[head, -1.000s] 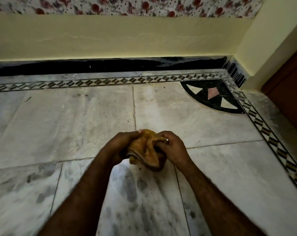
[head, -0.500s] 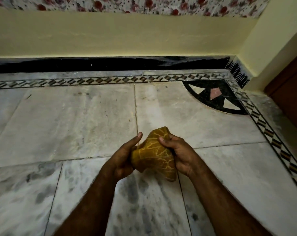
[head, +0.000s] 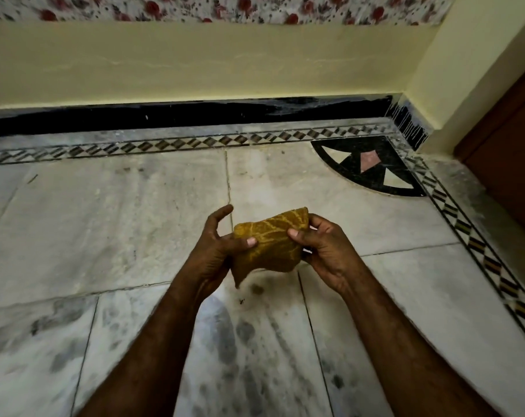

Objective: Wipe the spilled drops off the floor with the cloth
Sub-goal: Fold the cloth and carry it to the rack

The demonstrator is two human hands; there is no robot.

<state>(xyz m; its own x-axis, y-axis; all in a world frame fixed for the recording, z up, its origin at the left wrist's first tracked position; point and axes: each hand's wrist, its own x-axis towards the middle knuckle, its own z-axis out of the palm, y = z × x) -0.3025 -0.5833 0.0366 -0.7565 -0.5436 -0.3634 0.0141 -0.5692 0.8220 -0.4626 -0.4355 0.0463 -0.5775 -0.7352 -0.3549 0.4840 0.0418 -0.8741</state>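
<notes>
Just above the marble floor (head: pixel 119 224), a mustard-yellow cloth (head: pixel 268 245) with pale, branching lines is held bunched between both hands, clear of the tiles and not touching them. The left hand (head: pixel 216 254) pinches the cloth's left end, with its thumb (head: pixel 249 242) pressed flat on the near face; its forefinger (head: pixel 225 209) sticks up free of the fabric, and I cannot tell how the remaining fingers lie behind it. The right hand (head: pixel 325 251) grips the right end, thumb on the front and fingers curled round the top edge. One corner of the cloth hangs down below the left hand. Directly under the cloth, near a tile joint, a small brownish spot (head: pixel 257 288) lies on the floor, with a tiny dark speck (head: pixel 241 301) just beside it. Toward the near edge of the floor the tiles carry grey, smeary streaks (head: pixel 225 341). Along the far edge runs a diamond-patterned border strip (head: pixel 165 144), and behind it a black skirting (head: pixel 165 115) below a cream wall (head: pixel 195 61). In the far right corner of the floor sits a black quarter-circle inlay (head: pixel 351 170) with pale and pink triangles. A brown wooden door (head: pixel 514 152) stands at the right edge, and a floral-printed band (head: pixel 255 7) crosses the top of the wall.
</notes>
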